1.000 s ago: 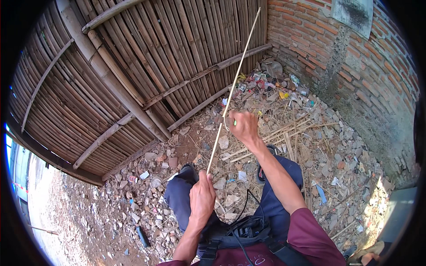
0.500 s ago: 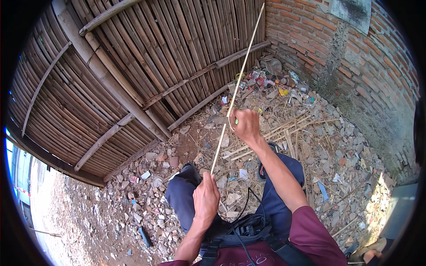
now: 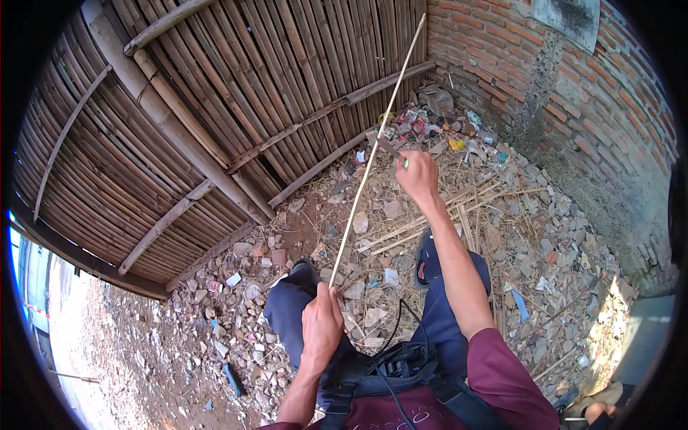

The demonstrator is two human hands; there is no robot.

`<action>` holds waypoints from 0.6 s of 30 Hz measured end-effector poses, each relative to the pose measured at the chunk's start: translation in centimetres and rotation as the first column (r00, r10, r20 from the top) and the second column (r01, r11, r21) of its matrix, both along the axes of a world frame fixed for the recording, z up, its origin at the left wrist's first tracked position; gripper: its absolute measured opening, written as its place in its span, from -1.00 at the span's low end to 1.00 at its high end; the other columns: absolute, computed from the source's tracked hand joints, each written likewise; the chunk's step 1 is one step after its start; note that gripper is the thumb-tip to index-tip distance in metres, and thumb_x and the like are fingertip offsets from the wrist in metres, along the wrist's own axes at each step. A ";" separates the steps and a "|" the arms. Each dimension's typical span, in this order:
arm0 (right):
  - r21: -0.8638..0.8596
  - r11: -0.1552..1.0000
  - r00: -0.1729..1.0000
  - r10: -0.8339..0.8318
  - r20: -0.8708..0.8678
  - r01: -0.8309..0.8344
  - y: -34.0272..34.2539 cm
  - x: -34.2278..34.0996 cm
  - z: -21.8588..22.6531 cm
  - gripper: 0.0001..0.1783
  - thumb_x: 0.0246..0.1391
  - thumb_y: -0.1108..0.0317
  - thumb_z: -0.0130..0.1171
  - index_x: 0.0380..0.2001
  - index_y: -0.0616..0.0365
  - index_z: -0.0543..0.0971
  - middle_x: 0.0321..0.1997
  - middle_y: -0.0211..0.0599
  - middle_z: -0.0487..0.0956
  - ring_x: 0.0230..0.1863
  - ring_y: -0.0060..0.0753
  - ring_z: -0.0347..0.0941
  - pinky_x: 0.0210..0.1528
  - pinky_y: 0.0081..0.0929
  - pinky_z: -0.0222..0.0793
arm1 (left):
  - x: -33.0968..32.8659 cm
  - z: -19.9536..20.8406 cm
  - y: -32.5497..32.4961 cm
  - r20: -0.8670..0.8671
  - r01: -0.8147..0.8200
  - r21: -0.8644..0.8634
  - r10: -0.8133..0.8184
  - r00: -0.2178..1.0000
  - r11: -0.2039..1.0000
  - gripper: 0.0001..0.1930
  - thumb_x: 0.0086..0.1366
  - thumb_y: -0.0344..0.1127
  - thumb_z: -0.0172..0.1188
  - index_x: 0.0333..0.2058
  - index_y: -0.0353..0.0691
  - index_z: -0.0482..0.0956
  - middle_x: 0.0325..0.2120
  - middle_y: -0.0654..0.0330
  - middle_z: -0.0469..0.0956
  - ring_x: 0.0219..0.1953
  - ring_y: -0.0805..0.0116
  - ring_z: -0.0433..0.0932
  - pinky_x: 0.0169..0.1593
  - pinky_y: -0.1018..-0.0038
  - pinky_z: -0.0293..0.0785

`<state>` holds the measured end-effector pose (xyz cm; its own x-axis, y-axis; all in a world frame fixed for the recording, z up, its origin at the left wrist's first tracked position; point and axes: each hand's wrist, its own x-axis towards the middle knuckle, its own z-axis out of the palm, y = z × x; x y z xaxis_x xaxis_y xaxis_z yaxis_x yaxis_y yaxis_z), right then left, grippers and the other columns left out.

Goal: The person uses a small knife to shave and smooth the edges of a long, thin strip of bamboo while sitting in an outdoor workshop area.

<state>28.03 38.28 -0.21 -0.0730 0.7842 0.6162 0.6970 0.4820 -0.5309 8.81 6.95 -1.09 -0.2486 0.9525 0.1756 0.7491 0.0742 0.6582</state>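
Toward half past twelve from the left hand [image 3: 320,331], clasped round its near end apparently to steady it, runs a pale strip [image 3: 356,205], the knife [image 3: 389,147] clenched in the right hand [image 3: 418,175] seemingly touching it, while loose strips [image 3: 451,206] lie at two o'clock and a slatted wall [image 3: 215,86] at eleven may crowd its tip.

Stick [image 3: 358,201] over rubble [image 3: 374,317], slat wall [image 3: 265,86] left, brick wall [image 3: 494,72] right
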 end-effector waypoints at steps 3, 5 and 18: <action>-0.006 0.999 0.999 0.045 0.022 -0.045 -1.0 -1.0 0.3 -0.84 0.08 0.44 0.21 -0.44 0.16 0.77 -0.59 0.02 0.66 -0.53 0.07 0.66 -0.46 -0.04 0.48 | -0.1 0.7 0.6 -0.021 0.006 0.023 -0.005 1.000 1.000 -0.78 0.64 -0.33 -0.04 -0.26 -0.31 0.35 -0.58 -0.22 0.47 -0.47 -0.34 0.52 -0.40 -0.08 0.30; 0.129 0.987 0.995 0.093 0.030 -0.096 -1.5 -1.9 0.4 -0.89 0.02 0.45 0.24 -0.49 0.17 0.72 -0.64 0.02 0.63 -0.61 0.01 0.63 -0.49 -0.05 0.49 | 0.1 1.3 0.5 0.002 -0.016 0.014 0.016 1.000 1.000 -0.76 0.64 -0.30 -0.03 -0.26 -0.32 0.37 -0.57 -0.21 0.47 -0.46 -0.33 0.52 -0.37 -0.07 0.30; 0.085 0.987 0.990 0.135 0.047 -0.139 -2.5 -2.7 -1.4 -0.86 -0.07 0.46 0.28 -0.66 0.16 0.64 -0.73 -0.11 0.58 -0.73 -0.20 0.52 -0.66 -0.23 0.27 | 0.3 1.5 1.0 0.286 0.032 -0.074 -0.010 0.958 0.997 -0.64 0.68 -0.20 -0.07 -0.27 -0.35 0.45 -0.62 0.13 0.40 -0.55 0.30 0.37 -0.38 0.28 0.34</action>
